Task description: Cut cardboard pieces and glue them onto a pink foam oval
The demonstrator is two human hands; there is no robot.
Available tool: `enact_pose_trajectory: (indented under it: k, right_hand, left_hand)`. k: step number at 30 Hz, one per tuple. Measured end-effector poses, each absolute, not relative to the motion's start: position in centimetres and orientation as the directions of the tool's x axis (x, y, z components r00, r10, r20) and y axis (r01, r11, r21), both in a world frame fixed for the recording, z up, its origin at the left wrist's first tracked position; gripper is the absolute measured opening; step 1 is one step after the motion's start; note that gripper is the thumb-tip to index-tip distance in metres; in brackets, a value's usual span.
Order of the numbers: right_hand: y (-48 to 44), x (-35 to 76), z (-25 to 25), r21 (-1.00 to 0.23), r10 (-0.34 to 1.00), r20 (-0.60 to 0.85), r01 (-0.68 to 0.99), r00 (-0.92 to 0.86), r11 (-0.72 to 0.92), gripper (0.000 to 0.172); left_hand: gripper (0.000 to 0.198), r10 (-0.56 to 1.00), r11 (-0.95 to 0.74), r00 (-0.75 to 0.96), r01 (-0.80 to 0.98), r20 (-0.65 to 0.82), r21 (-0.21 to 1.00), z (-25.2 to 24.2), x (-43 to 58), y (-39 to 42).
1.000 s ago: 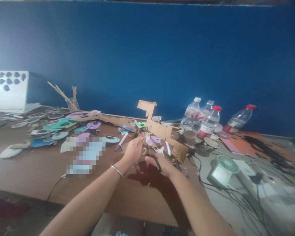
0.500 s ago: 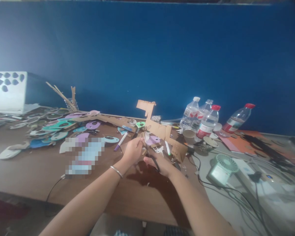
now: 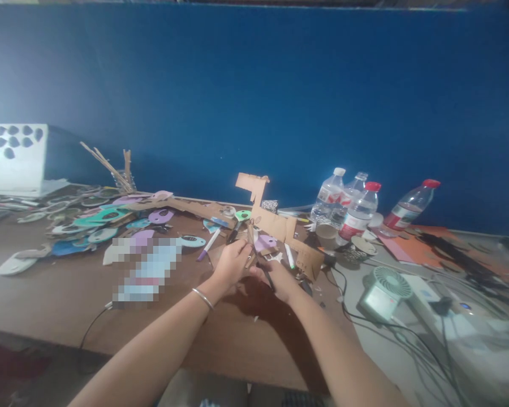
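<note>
My right hand (image 3: 280, 280) is closed around the dark handles of a pair of scissors (image 3: 270, 279). Their blades point up and away, close by the fingers of my left hand (image 3: 232, 263). A small brown cardboard piece (image 3: 250, 260) is pinched in my left hand, right beside the blades; its outline is partly hidden by the fingers. Just beyond both hands lies a purple cut-out piece (image 3: 264, 243). Behind it a large stepped cardboard sheet (image 3: 275, 224) stretches across the back of the table.
Several coloured cut-outs (image 3: 106, 216) are heaped on the left, near a pixelated item (image 3: 148, 271). A purple-capped marker (image 3: 208, 245) and a green-tipped marker (image 3: 289, 255) lie beside my hands. To the right are water bottles (image 3: 358, 212), a small fan (image 3: 385, 291) and cables.
The scissor blades show as a narrow dark line now, where a broad pale blade was visible before. Both hands have shifted only slightly.
</note>
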State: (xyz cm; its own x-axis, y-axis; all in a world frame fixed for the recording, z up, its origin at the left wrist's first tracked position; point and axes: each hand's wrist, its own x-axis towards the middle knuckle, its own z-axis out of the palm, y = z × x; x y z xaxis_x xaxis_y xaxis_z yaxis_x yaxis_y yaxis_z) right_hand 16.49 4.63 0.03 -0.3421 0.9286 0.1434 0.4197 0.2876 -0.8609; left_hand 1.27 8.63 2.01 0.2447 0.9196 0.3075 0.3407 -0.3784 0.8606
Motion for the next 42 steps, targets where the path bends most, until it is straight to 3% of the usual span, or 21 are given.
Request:
enact_pose_trajectory:
  k: [7, 15, 23, 35, 42]
  right_hand:
    - [4.2, 16.6, 1.1, -0.873, 0.901, 0.156, 0.37, -0.406, 0.317, 0.04]
    - [4.5, 16.8, 0.5, -0.87, 0.917, 0.178, 0.378, -0.356, 0.316, 0.048]
    - [4.4, 16.6, 0.6, -0.869, 0.915, 0.187, 0.374, -0.356, 0.323, 0.05]
    - [4.3, 16.2, 0.6, -0.866, 0.921, 0.231, 0.365, -0.314, 0.341, 0.048]
    - [4.1, 15.8, 0.5, -0.897, 0.952, 0.163, 0.363, -0.257, 0.252, 0.049]
  left_hand:
    - [0.023, 0.916, -0.301, 0.343, 0.25, 0.207, 0.92, 2.0, 1.4, 8.7]
    - [0.029, 0.931, -0.268, 0.301, 0.187, 0.205, 0.945, 1.8, 1.4, 8.9]
    - [0.022, 0.94, -0.151, 0.32, 0.071, 0.121, 0.986, 2.8, 2.0, 7.9]
    - [0.024, 0.929, -0.173, 0.343, 0.063, 0.141, 0.983, 2.4, 2.1, 8.0]
    - [0.028, 0.923, -0.198, 0.349, 0.066, 0.164, 0.978, 2.2, 2.1, 7.8]
